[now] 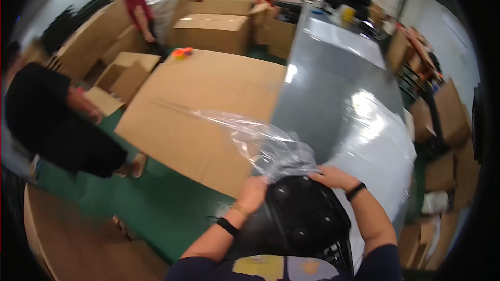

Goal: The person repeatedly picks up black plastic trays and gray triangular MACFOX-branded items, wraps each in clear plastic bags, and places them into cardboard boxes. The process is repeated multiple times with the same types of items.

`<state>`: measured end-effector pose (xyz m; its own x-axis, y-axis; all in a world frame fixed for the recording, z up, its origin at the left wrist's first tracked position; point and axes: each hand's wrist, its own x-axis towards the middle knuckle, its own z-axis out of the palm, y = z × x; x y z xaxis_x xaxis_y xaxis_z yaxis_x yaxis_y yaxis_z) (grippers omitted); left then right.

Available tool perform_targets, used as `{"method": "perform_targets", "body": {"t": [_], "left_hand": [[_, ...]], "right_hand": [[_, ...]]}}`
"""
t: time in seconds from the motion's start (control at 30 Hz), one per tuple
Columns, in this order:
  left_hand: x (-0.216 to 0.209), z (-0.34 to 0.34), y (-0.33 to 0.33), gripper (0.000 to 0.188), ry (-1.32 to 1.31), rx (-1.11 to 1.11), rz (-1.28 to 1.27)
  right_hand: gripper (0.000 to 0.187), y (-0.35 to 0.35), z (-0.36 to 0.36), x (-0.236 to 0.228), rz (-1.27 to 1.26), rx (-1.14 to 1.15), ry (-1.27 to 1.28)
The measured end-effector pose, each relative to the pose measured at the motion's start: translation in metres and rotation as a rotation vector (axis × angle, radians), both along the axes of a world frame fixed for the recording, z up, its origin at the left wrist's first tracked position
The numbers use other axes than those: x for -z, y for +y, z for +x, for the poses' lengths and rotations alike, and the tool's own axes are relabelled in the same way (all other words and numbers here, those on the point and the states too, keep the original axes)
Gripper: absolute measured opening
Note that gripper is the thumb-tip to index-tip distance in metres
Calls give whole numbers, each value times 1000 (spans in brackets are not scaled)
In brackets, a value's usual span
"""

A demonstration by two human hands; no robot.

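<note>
A black bag-like item [307, 211] with several small round studs on its panel lies in front of my body, against the near end of the grey table. A clear plastic bag [281, 151] bunches at its far end and trails off to the left over a cardboard sheet. My left hand [253, 194] is closed on the plastic's edge at the item's far left corner. At the far right corner my right hand [336, 178] has its fingers closed on the same plastic edge. Both hands' fingertips are partly hidden by the film and blur.
A large cardboard sheet [208, 93] adjoins the grey table [328, 83] on the left, with an orange tape dispenser [182, 53] at its far edge. Clear plastic sheeting [372, 161] covers the table's right side. A person in black [52, 119] stands left; cartons [211, 31] stand behind.
</note>
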<state>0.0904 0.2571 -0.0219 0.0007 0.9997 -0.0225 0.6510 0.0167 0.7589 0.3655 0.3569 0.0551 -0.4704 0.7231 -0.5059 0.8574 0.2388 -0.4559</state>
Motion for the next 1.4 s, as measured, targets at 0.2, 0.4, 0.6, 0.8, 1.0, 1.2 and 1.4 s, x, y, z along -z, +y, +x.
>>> {"method": "perform_targets", "body": {"t": [0.2,0.4,0.6,0.8,1.0,1.2,1.4], "left_hand": [[-38,11,-33,37,67,-108,-215],[-66,29,-56,21,157,47,53],[-65,35,-44,9,-5,-7,360],[-49,72,-109,12,-167,366,304],[-85,73,-99,13,-16,314,344],[-107,104,-103,24,79,350,252],[-104,101,-122,21,99,392,431]], "right_hand": [[36,-9,3,-8,175,155,213],[32,13,5,10,477,163,117],[33,-12,23,-11,359,602,566],[31,-113,151,68,320,542,530],[38,-292,202,-17,82,1146,490],[55,-476,209,-9,-548,1459,254],[62,-505,147,35,-379,1541,1500]]}}
